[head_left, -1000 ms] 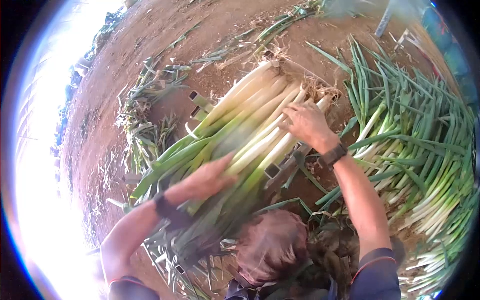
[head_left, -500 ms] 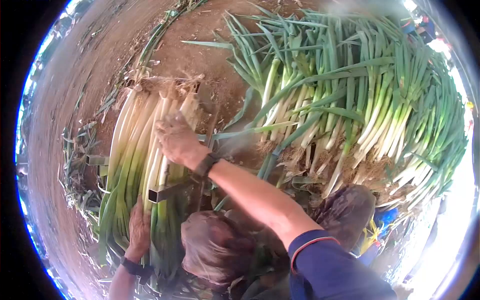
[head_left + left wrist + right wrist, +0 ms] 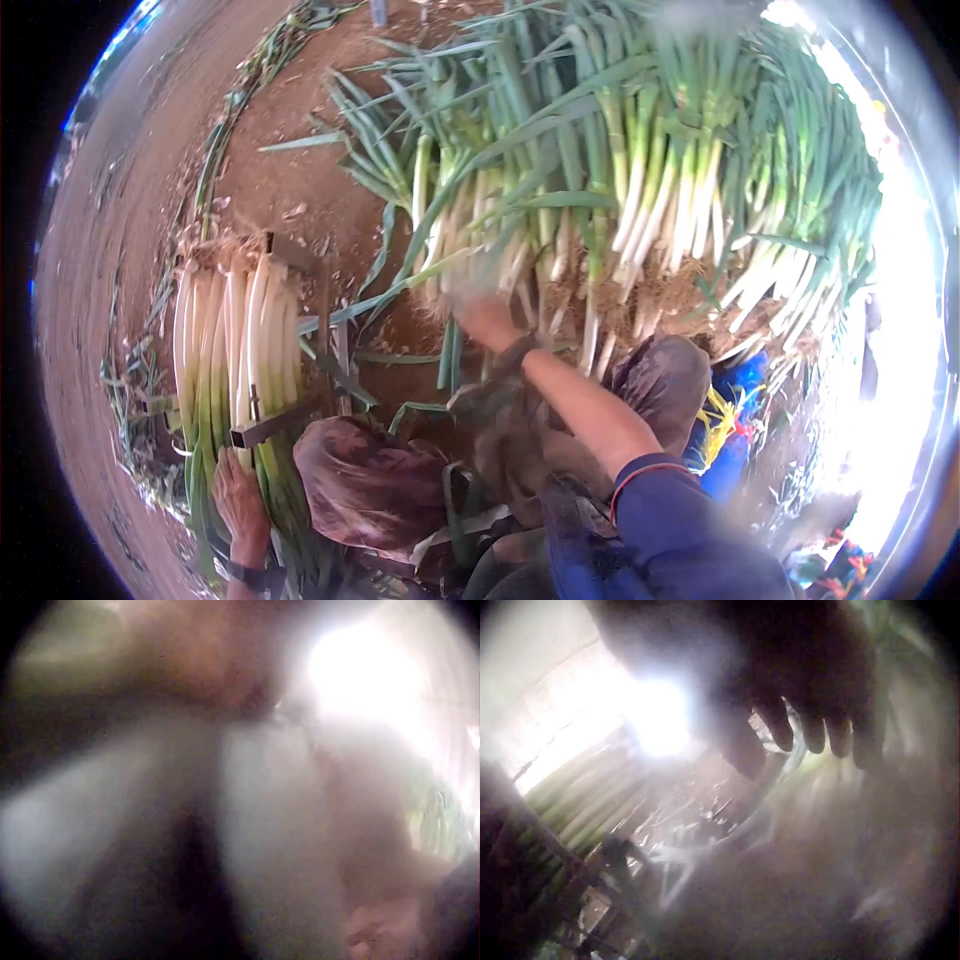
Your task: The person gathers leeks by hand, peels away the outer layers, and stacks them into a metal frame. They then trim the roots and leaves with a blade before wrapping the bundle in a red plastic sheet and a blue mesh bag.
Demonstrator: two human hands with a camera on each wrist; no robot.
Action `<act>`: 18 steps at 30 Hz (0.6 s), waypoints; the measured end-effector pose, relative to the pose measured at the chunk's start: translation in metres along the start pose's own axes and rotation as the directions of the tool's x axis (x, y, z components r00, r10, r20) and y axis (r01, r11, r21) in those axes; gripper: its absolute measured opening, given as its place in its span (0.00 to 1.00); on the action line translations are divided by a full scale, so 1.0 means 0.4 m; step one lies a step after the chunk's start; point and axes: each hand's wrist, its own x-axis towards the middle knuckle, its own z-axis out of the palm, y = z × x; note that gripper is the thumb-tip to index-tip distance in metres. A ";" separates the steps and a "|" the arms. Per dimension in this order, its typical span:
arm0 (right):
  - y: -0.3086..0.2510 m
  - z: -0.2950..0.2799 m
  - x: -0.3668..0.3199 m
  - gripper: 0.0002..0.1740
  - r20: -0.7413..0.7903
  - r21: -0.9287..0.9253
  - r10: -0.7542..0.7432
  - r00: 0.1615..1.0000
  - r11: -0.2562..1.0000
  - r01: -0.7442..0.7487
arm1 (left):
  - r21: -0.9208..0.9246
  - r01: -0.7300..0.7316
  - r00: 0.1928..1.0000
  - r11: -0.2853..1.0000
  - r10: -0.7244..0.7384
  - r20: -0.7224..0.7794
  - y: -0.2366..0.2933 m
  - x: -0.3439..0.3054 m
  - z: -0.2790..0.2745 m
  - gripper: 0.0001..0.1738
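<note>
A bundle of leeks point(image 3: 235, 340) lies in a metal frame point(image 3: 275, 423) at the left of the head view, roots at the far end. My left hand point(image 3: 240, 500) rests on their green leaves just below the frame's near bar, fingers straight. The right hand point(image 3: 487, 322) reaches out to the root end of a big heap of leeks point(image 3: 640, 170), and its fingertips are blurred there. In the right wrist view, dark fingers point(image 3: 814, 735) hang straight and slightly apart, nothing gripped between them. Blur hides most of the left wrist view.
My brown-clad knees point(image 3: 365, 490) rise between the frame and the heap. Bare soil point(image 3: 290, 180) stretches behind the frame, with trimmed leaves point(image 3: 210, 160) strewn along it. A blue thing with yellow strands point(image 3: 735, 420) lies at the right.
My right hand has left the leeks in the frame and swung right to the heap. The left hand has stayed on the green leaves, while the head view has turned right.
</note>
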 end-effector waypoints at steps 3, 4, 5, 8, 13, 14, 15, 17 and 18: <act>0.126 -0.156 0.018 0.16 0.048 0.159 0.091 0.995 0.983 -0.097 | 0.087 -0.033 0.998 0.996 0.027 0.065 0.038 -0.014 -0.100 0.26; 0.145 -0.214 0.012 0.13 -0.051 0.235 0.065 0.997 0.971 -0.051 | 0.079 -0.057 0.990 0.995 0.046 0.136 0.063 -0.034 -0.154 0.27; 0.165 -0.281 0.017 0.11 -0.004 0.099 0.134 0.991 0.986 -0.133 | 0.118 -0.088 0.994 0.989 0.079 0.078 0.090 -0.057 -0.186 0.24; 0.257 -0.439 0.004 0.11 -0.202 -0.193 0.143 0.969 0.964 -0.183 | -0.167 -0.122 0.990 0.978 0.131 0.044 0.069 -0.132 -0.211 0.29; 0.396 -0.553 -0.029 0.21 -0.619 -0.213 0.197 0.760 0.889 -0.404 | -0.416 -0.116 0.899 0.902 0.274 0.342 0.036 -0.168 -0.234 0.29; 0.419 -0.535 -0.021 0.21 -0.621 -0.203 0.199 0.758 0.894 -0.400 | -0.538 -0.172 0.884 0.825 0.370 0.285 0.008 -0.187 -0.205 0.27; 0.406 -0.533 -0.025 0.25 -0.627 -0.283 0.143 0.766 0.874 -0.395 | -0.384 -0.185 0.848 0.904 0.345 0.402 0.017 -0.182 -0.190 0.26; 0.378 -0.536 -0.013 0.37 -0.574 -0.357 0.152 0.805 0.838 -0.412 | -0.466 -0.155 0.833 0.871 0.369 0.412 0.013 -0.210 -0.190 0.25; 0.387 -0.527 0.003 0.37 -0.571 -0.350 0.150 0.807 0.845 -0.405 | -0.549 -0.123 0.814 0.827 0.401 0.422 0.026 -0.221 -0.207 0.25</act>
